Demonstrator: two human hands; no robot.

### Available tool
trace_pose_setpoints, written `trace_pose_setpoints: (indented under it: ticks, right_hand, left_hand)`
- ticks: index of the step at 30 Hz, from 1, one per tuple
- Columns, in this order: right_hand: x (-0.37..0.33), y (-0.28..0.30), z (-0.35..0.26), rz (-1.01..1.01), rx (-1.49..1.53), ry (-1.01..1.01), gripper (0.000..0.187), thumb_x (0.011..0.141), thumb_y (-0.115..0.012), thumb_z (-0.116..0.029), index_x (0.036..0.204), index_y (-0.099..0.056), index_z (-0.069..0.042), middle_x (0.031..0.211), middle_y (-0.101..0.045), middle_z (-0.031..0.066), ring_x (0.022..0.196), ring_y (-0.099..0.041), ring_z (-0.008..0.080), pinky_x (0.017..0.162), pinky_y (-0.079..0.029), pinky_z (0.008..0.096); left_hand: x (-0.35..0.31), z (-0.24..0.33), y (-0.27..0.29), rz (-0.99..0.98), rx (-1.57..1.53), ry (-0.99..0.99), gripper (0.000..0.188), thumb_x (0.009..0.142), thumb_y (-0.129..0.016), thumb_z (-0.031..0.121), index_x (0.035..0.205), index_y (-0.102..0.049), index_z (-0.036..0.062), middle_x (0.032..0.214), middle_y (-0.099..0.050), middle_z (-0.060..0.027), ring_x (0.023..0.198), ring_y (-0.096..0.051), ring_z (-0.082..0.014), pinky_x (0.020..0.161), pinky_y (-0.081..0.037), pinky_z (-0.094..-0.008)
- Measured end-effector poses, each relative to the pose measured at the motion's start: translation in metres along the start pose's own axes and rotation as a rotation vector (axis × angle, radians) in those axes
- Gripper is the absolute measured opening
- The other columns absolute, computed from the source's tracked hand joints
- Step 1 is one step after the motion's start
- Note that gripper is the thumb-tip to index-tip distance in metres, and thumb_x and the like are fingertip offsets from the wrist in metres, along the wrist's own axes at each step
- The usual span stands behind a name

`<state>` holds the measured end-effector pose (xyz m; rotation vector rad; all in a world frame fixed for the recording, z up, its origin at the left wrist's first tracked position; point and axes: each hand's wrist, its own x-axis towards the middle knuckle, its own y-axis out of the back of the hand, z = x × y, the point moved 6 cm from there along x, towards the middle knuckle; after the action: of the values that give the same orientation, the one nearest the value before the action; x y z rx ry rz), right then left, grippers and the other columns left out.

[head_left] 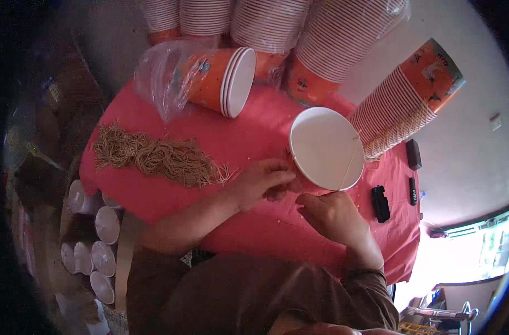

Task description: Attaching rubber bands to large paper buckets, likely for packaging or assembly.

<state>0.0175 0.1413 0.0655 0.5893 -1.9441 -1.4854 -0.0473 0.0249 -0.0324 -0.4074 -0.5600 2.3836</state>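
At the cup [326,148] rim, left hand [261,181] pinching its near edge, right hand [331,215] below cup, fingers closed on string [350,162], string pile [154,156] left of cup.

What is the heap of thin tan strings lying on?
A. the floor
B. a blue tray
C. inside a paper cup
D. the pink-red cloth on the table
D: the heap of tan strings lies loose on the pink-red cloth, to the left of the left hand and right hand, which hold a white paper cup.
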Motion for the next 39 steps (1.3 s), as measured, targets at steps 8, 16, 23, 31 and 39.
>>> trace_pose_setpoints:
  ticks: [8,16,23,31,39]
  right_hand:
    - [0.004,0.013,0.006,0.212,0.125,-0.09,0.024,0.078,-0.07,-0.011,0.098,-0.057,-0.006,0.063,-0.062,0.0095,0.059,-0.064,0.0288,0.055,-0.05,0.0391]
    - [0.007,0.008,0.006,0.231,-0.045,-0.032,0.015,0.078,-0.069,-0.009,0.093,-0.065,-0.007,0.062,-0.06,0.0097,0.056,-0.063,0.0273,0.05,-0.049,0.0378]
    - [0.009,0.004,0.0,0.176,-0.085,0.016,0.014,0.076,-0.066,-0.005,0.089,-0.065,-0.005,0.07,-0.062,0.0099,0.063,-0.063,0.0271,0.055,-0.05,0.0375]
    - [0.004,-0.002,0.003,0.151,-0.005,0.019,0.012,0.076,-0.065,-0.005,0.089,-0.064,-0.004,0.073,-0.063,0.0111,0.065,-0.063,0.0285,0.057,-0.05,0.0392]
    - [0.005,-0.008,-0.003,0.16,-0.002,0.066,0.014,0.076,-0.062,-0.005,0.09,-0.061,-0.004,0.07,-0.06,0.01,0.062,-0.062,0.0274,0.056,-0.049,0.0386]
  left_hand:
    - [0.001,-0.003,0.003,0.027,-0.14,-0.023,0.019,0.09,-0.062,0.023,0.097,-0.06,0.0055,0.073,-0.059,-0.0011,0.056,-0.049,-0.0083,0.05,-0.037,-0.0231]
    - [-0.004,0.009,-0.004,0.081,0.161,-0.144,0.017,0.091,-0.061,0.022,0.095,-0.06,0.005,0.071,-0.059,-0.0019,0.062,-0.056,-0.0097,0.051,-0.04,-0.023]
    - [-0.002,0.0,-0.004,0.117,-0.146,-0.062,0.019,0.092,-0.059,0.024,0.097,-0.061,0.0058,0.075,-0.062,-0.0023,0.06,-0.056,-0.0088,0.051,-0.04,-0.0228]
    - [0.002,-0.006,-0.002,0.067,-0.083,-0.055,0.018,0.09,-0.062,0.021,0.097,-0.062,0.0039,0.078,-0.063,-0.0024,0.057,-0.051,-0.0076,0.05,-0.038,-0.0216]
    - [-0.008,0.005,-0.006,0.119,0.032,-0.04,0.017,0.086,-0.062,0.018,0.094,-0.062,0.0031,0.077,-0.06,-0.001,0.061,-0.048,-0.0058,0.051,-0.036,-0.0215]
